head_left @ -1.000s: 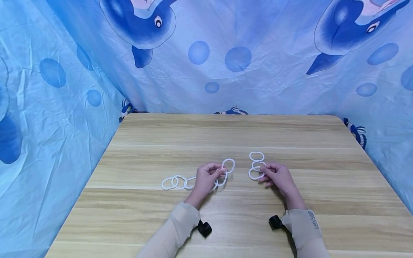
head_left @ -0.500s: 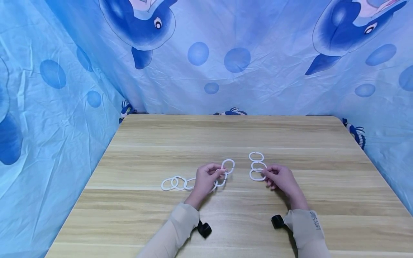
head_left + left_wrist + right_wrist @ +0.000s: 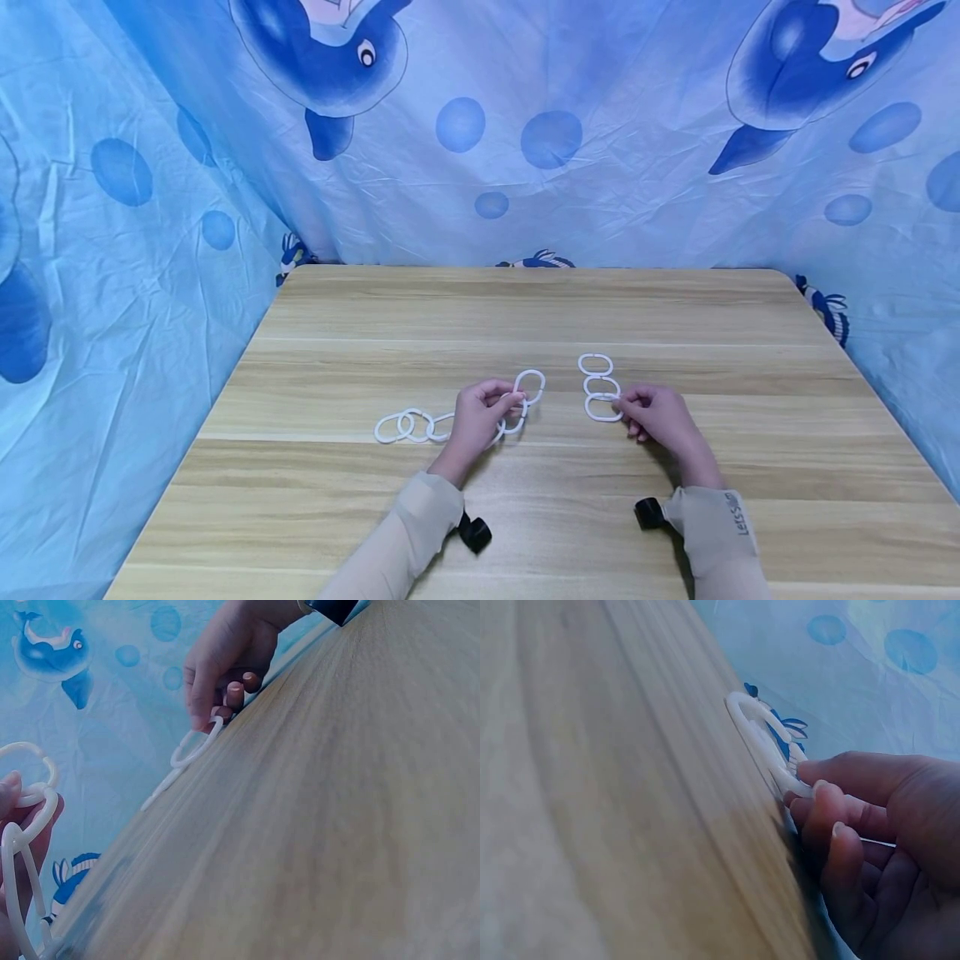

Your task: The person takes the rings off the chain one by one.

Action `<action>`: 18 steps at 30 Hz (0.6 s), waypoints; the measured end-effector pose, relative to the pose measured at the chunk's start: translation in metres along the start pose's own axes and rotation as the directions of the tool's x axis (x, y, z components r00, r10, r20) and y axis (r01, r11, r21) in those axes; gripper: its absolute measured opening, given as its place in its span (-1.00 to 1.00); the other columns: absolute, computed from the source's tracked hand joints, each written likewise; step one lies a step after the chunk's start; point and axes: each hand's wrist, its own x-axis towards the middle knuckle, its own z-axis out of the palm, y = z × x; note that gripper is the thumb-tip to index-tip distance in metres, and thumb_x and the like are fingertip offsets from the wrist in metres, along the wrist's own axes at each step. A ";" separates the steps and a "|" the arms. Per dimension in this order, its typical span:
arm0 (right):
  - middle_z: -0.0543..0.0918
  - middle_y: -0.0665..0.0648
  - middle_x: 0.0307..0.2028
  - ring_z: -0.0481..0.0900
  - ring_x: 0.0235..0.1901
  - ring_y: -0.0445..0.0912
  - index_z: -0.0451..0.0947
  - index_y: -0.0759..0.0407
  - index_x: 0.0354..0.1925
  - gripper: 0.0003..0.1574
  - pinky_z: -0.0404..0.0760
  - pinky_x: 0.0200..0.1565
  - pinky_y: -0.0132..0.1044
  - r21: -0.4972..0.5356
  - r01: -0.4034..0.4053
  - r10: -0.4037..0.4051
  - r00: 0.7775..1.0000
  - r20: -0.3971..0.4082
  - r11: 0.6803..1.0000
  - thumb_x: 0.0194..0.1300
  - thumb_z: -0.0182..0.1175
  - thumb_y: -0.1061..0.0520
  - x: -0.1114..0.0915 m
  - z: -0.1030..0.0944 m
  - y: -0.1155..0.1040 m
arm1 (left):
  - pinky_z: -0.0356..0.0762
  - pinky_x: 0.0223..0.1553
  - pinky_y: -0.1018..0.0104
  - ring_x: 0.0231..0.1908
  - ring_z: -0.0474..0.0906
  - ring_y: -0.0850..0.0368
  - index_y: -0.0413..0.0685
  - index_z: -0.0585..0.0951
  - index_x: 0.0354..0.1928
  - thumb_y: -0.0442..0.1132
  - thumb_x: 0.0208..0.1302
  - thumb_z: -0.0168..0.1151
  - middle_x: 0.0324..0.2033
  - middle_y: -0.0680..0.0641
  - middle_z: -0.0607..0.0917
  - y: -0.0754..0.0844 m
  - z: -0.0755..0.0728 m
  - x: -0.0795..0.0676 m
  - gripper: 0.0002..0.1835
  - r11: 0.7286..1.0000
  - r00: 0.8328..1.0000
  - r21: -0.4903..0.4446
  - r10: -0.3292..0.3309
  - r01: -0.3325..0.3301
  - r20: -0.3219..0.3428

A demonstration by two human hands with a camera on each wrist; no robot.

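Observation:
My left hand (image 3: 477,417) pinches the upper end of a chain of white plastic links (image 3: 408,426); one oval link (image 3: 531,383) stands up past the fingertips, and the rest trails left on the table, partly behind the hand. On the right, my right hand (image 3: 663,418) pinches the right end of a white oval link (image 3: 600,408) between thumb and forefinger. That link overlaps the lower edge of a second link (image 3: 602,387), with a third link (image 3: 596,364) beyond it. In the right wrist view, a gap shows in the pinched link (image 3: 761,739).
The hands work above a wood-grain table (image 3: 540,517). A blue sheet with printed dolphins (image 3: 517,192) hangs behind it and at both sides. Each wrist wears a small black camera, such as the left one (image 3: 476,534).
My right hand has shifted a little right and toward me, drawing the near link with it. The left hand and its chain stay in place.

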 end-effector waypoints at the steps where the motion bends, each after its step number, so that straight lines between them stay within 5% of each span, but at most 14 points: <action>1: 0.58 0.02 -0.60 0.53 -0.63 -0.20 0.59 0.32 -0.21 -0.76 0.61 -0.60 -0.36 0.003 0.004 -0.004 1.000 0.001 1.000 0.32 0.22 0.12 0.000 0.000 0.000 | 0.72 -0.34 0.43 -0.48 0.67 0.33 -0.47 0.63 -0.22 -0.43 0.17 0.31 -0.25 -0.39 0.73 0.000 0.000 0.000 -0.81 1.000 1.000 0.001 -0.001 0.001 0.000; 18: 0.61 0.02 -0.56 0.56 -0.61 -0.21 0.52 0.35 -0.20 -0.73 0.63 -0.58 -0.34 -0.009 0.050 -0.050 0.998 0.024 0.999 0.25 0.29 0.16 0.000 -0.001 0.002 | 0.72 -0.35 0.43 -0.47 0.67 0.33 -0.49 0.62 -0.22 -0.46 0.17 0.30 -0.25 -0.41 0.72 0.001 0.000 0.000 -0.82 1.000 1.000 -0.014 0.000 0.000 -0.003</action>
